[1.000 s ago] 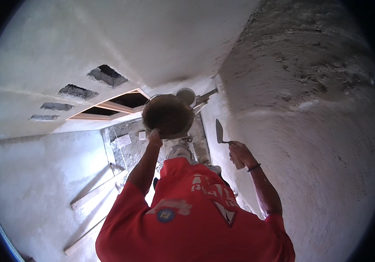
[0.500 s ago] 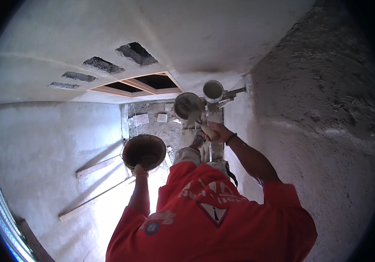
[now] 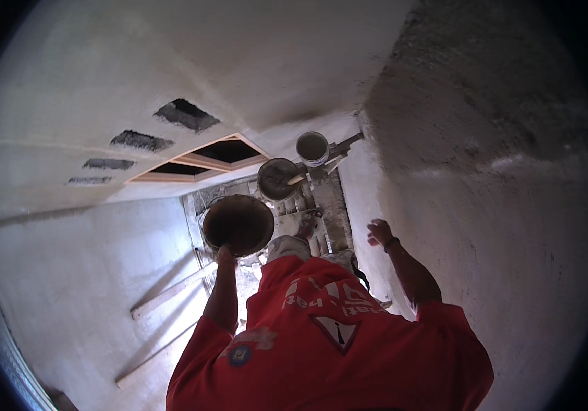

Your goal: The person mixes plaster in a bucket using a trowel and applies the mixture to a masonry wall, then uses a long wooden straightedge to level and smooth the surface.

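My left hand [image 3: 225,256] grips the near rim of a dark, round bucket [image 3: 240,218], whose open mouth faces up toward me. The inside of that bucket is in shadow, so its contents cannot be made out. A second bucket [image 3: 271,183] stands beyond it and holds grey mortar. From that bucket juts the pale handle of a trowel [image 3: 297,179]; its blade is hidden or too dim to see. My right hand [image 3: 379,233] is raised near the right wall, holding nothing, its fingers loosely bent and apart.
A pale bucket with grey contents [image 3: 312,148] stands beside the mortar bucket, near a plank [image 3: 346,144]. Ahead, the wall has a wooden window frame [image 3: 201,159] and several rough holes [image 3: 188,114]. Wooden boards [image 3: 164,291] lean at the left. My foot [image 3: 308,222] rests on planks.
My right hand has let go of the trowel, leaving it in the mortar bucket, and has drawn away to the right. The bucket in my left hand has shifted slightly right.
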Demonstrator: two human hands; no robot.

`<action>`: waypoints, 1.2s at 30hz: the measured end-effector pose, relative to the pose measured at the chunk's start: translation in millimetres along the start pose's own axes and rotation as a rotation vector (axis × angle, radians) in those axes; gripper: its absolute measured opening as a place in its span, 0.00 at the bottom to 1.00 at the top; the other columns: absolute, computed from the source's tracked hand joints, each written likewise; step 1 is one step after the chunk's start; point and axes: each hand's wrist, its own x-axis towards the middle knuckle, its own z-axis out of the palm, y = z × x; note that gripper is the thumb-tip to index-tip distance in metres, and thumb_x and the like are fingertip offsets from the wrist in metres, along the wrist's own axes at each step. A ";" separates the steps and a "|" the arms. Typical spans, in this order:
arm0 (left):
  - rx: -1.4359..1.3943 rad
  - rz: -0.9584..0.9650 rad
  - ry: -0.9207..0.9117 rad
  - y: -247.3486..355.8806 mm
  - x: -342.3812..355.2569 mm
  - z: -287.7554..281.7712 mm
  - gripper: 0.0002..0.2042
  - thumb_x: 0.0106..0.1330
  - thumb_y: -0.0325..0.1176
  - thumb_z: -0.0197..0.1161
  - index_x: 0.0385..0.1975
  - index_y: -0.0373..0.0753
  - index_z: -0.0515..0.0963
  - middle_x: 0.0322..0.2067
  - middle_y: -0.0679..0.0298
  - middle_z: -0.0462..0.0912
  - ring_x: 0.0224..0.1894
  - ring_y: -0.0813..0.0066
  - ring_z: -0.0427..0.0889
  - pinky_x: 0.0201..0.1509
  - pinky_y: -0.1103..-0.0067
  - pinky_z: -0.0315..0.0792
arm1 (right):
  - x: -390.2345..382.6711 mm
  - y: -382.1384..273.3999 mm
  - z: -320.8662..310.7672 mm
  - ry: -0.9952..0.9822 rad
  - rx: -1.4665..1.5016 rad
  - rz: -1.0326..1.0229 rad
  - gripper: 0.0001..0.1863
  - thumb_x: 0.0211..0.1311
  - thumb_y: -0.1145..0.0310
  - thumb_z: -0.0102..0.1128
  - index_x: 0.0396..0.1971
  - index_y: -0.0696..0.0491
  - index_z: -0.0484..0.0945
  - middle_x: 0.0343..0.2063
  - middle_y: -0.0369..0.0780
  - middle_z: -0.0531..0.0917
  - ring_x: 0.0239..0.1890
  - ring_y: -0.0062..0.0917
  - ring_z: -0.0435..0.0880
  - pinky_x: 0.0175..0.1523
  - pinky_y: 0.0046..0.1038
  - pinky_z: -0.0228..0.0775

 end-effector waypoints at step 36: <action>0.703 -0.320 0.113 -348.5 28.7 294.8 0.12 0.55 0.27 0.61 0.40 0.39 0.78 0.39 0.58 0.82 0.47 0.68 0.80 0.41 0.73 0.76 | -312.8 386.7 63.3 0.405 0.603 0.673 0.19 0.63 0.64 0.51 0.52 0.56 0.70 0.32 0.47 0.81 0.28 0.34 0.83 0.31 0.34 0.81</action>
